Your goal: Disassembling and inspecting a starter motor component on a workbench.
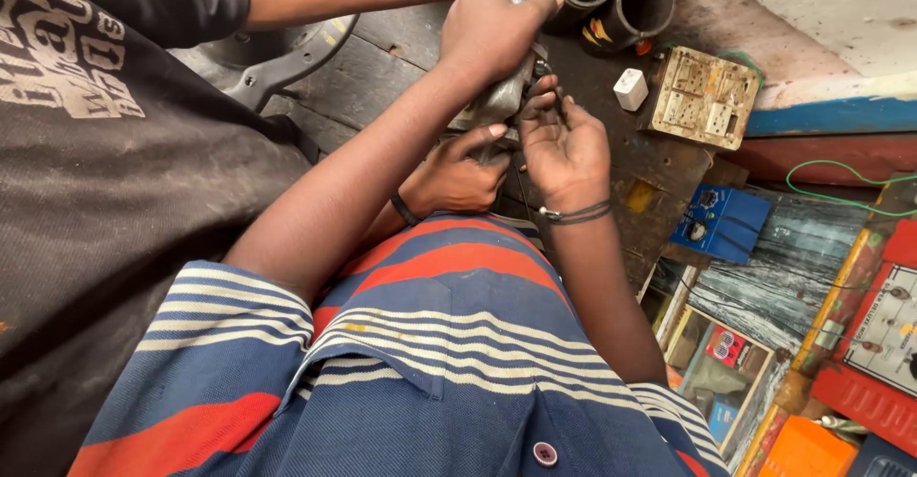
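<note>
- Left hand is clamped round the grey metal part, whose long axis points at the bench's far edge.
- Right hand is cupped and holds nothing, just right of the part's near end.

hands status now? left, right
Left hand: closed around the grey metal part.
Right hand: open, holding nothing, fingers curled beside that part.

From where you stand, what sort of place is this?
Probably a small electrical repair workshop: a worn wooden bench, an old switch-and-socket board, a blue meter box, and hands gripping a grimy metal part.
</note>
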